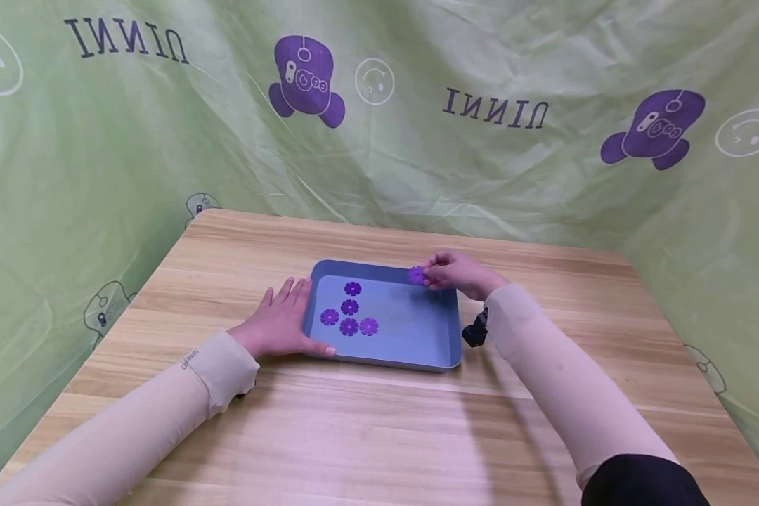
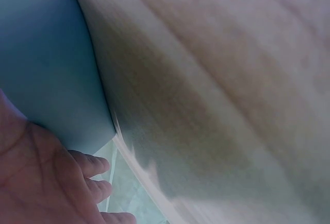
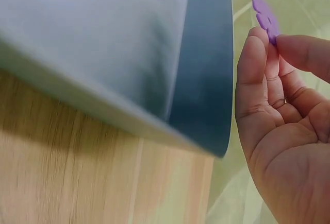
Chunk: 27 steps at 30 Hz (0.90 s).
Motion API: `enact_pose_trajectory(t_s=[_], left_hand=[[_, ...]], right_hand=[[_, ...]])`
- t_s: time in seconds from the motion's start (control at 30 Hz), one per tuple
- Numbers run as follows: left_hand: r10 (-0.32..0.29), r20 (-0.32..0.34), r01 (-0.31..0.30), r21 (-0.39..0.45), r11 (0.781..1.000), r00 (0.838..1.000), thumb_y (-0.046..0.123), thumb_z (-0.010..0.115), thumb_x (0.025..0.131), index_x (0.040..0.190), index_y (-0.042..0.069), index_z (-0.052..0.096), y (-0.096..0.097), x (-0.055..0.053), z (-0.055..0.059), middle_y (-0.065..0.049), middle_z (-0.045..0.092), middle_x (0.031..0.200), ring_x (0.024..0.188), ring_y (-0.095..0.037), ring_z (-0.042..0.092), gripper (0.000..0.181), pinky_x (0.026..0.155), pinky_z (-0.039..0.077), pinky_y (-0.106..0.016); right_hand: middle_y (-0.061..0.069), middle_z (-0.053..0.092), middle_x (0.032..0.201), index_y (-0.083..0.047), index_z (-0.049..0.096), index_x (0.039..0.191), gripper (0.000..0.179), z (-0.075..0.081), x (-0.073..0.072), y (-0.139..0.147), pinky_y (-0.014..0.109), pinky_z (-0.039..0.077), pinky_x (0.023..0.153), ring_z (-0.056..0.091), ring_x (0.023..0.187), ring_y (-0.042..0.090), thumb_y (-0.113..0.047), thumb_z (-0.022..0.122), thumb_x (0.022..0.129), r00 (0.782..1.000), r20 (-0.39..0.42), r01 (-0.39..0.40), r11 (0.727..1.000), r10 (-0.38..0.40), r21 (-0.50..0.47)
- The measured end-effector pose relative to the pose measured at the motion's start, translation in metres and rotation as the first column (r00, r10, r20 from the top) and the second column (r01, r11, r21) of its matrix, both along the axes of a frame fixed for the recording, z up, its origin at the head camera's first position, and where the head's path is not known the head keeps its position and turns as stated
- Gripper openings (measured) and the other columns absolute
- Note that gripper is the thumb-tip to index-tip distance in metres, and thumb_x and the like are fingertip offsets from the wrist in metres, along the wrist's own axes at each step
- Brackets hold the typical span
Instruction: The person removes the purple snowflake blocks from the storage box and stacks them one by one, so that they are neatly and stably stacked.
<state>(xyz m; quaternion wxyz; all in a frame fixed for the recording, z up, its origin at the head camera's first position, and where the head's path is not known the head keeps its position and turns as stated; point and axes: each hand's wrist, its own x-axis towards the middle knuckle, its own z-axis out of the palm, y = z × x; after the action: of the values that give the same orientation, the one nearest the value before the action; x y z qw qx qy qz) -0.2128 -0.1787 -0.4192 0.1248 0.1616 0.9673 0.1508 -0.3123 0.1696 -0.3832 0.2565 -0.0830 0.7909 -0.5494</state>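
A shallow blue-grey tray (image 1: 411, 344) rests on the table, with several purple notched discs lying flat in its left half, one of them a lighter purple disc (image 1: 369, 326). My left hand (image 1: 282, 322) lies with straight, spread fingers against the tray's left side, its thumb at the near left corner. In the left wrist view the palm (image 2: 46, 177) is beside the tray wall (image 2: 56, 80). Over the tray's far right part, my right hand (image 1: 458, 273) pinches a purple snowflake disc (image 1: 416, 275) between thumb and fingertips. The right wrist view shows that disc (image 3: 266, 20) on edge.
The wooden table (image 1: 367, 436) spreads around the tray. Behind and at both sides hangs a green printed curtain (image 1: 405, 169). A small black device (image 1: 476, 330) is attached under the right wrist, just beside the tray's right edge.
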Motion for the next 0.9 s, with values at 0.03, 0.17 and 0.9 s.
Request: enact_pose_trajectory(t_s=[0.03, 0.17, 0.9], left_hand=[[-0.001, 0.000, 0.001, 0.000, 1.000, 1.000, 0.082, 0.074, 0.070, 0.161, -0.010, 0.004, 0.000, 0.000, 0.000, -0.029, 0.008, 0.168, 0.155, -0.046, -0.001, 0.147, 0.121, -0.001, -0.065], [-0.001, 0.002, 0.001, 0.000, 1.000, 1.000, 0.082, 0.074, 0.070, 0.160, -0.011, 0.004, 0.000, 0.001, 0.001, -0.029, 0.008, 0.168, 0.155, -0.046, -0.001, 0.147, 0.121, 0.000, -0.065], [-0.010, 0.001, 0.010, -0.034, 0.999, 1.000, 0.084, 0.071, 0.071, 0.161, -0.010, 0.004, 0.001, 0.000, 0.002, -0.029, 0.005, 0.168, 0.155, -0.044, -0.003, 0.146, 0.121, -0.005, -0.065]], right_hand=[[0.009, 0.061, 0.101, 0.008, 0.055, 0.115, 0.012, 0.000, 0.000, 0.002, 0.032, 0.058, 0.088, 0.062, 0.087, 0.014, 0.002, 0.051, 0.105, 1.000, 0.001, 0.005, 1.000, -0.005, 0.000], [0.008, 0.061, 0.100, 0.008, 0.053, 0.115, 0.011, 0.001, 0.001, 0.010, 0.029, 0.058, 0.086, 0.061, 0.087, 0.012, 0.003, 0.049, 0.106, 1.000, 0.010, 0.022, 1.000, -0.022, -0.020], [0.003, 0.063, 0.099, 0.014, 0.050, 0.121, 0.019, -0.002, 0.010, 0.070, 0.032, 0.056, 0.095, 0.064, 0.095, 0.014, 0.002, 0.045, 0.107, 0.999, -0.016, 0.040, 0.999, -0.040, -0.016]])
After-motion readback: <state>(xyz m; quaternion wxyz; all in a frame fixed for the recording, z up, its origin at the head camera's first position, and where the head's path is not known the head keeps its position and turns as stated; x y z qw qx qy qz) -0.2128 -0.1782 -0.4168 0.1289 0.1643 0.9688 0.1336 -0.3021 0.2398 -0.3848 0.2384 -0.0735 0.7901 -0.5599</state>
